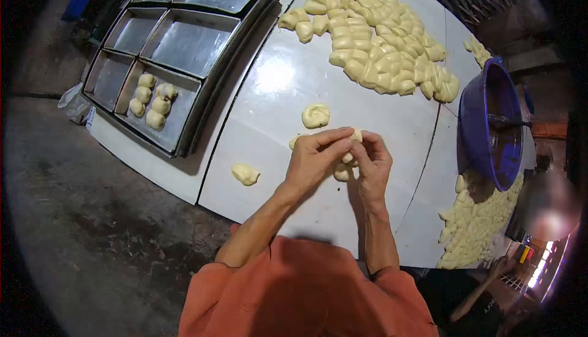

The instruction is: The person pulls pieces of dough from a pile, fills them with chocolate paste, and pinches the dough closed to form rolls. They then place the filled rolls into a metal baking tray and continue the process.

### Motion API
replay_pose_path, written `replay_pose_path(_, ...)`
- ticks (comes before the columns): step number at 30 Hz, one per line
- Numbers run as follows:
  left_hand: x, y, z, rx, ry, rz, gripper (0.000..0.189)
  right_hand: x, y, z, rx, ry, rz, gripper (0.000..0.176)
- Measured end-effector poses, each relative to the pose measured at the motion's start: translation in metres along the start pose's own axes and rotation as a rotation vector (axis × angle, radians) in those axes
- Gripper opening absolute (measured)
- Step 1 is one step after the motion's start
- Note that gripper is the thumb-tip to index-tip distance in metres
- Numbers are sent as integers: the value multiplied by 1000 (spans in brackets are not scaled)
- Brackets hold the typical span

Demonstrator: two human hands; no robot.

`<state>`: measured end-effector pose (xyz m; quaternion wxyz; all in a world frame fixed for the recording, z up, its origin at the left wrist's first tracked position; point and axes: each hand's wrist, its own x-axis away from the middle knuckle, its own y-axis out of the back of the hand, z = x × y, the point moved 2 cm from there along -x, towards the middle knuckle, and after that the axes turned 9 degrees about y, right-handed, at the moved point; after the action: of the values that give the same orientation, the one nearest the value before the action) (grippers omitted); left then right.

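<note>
A person's left hand (313, 160) and right hand (371, 164), fingers curled closed, pinch a soft pale-yellow dough piece (356, 135) between their tips, a coiled dough roll (315, 115) lying just beyond them on the glossy white tabletop (275, 73); squeezing too hard could tear it.

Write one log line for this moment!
left hand: grips dough piece | right hand: grips dough piece | table: shaped roll beside | tray: rolls inside

Glossy white table (288, 73), dull metal trays (184, 43), soft matt dough (347, 156), shiny plastic basin (474, 122)
</note>
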<state>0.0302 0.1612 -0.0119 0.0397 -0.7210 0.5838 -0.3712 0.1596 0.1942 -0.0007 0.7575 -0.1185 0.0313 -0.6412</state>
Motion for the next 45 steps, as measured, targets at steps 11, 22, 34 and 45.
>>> replay_pose_path(11,-13,4,-6,99,144,40,28,8,6,19,713,558,291,31)
replay_pose_path(22,-3,-7,-6,101,154,198,28,0,11,-15,371,672,-39,13)
replay_pose_path(34,-8,-12,8,-57,121,152,33,-12,28,-8,514,325,-43,17)
replay_pose_path(45,-16,-7,2,-344,18,-23,59,-11,37,16,459,136,46,34)
